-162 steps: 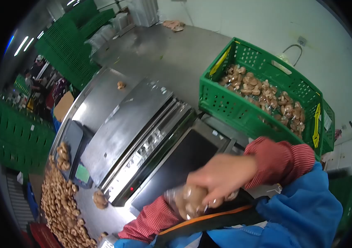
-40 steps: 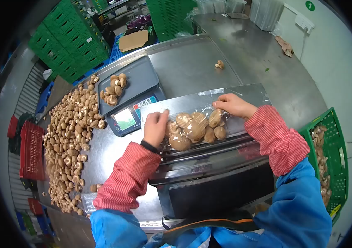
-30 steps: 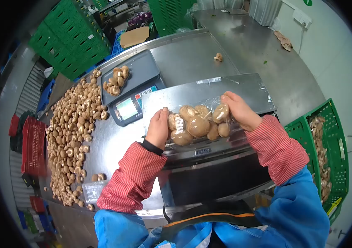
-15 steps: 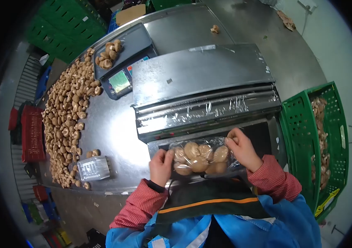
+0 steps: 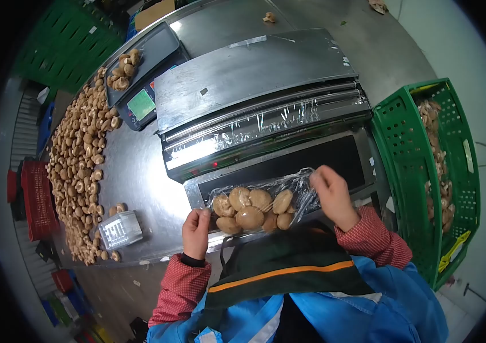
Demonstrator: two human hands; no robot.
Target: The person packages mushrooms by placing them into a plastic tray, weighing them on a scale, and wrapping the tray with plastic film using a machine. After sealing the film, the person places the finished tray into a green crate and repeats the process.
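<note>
— How many packs is that person handling?
— One. A single wrapped pack of mushrooms [image 5: 254,208], low in the middle of the frame, lies across the near edge of the black hot plate [image 5: 311,163] of the wrapping machine [image 5: 254,80]. About eight caps show through the film.
— Both hands on it?
— Both. The left grip [image 5: 197,231] is clenched on the pack's left end. The right grip [image 5: 331,194] pinches the bunched film at its right end. The pack sits between the two grips, touching each.
— What else is on the counter [image 5: 140,188]?
— One roll of cling film [image 5: 266,121] in the machine, just above the plate. One scale [image 5: 146,68] at the upper left, with a small heap of mushrooms [image 5: 122,66] on its pan, too bunched to count. One long pile of loose mushrooms [image 5: 77,148] down the left side, too many to count. One empty clear tray [image 5: 120,228] at the lower left, near the left grip but apart from it, with two stray mushrooms [image 5: 118,208] just above it. One lone mushroom [image 5: 267,17] at the top edge.
— Crates?
— One green crate [image 5: 397,131] at the right, with a load of mushrooms [image 5: 432,128] inside, and one red crate [image 5: 36,200] at the far left.
</note>
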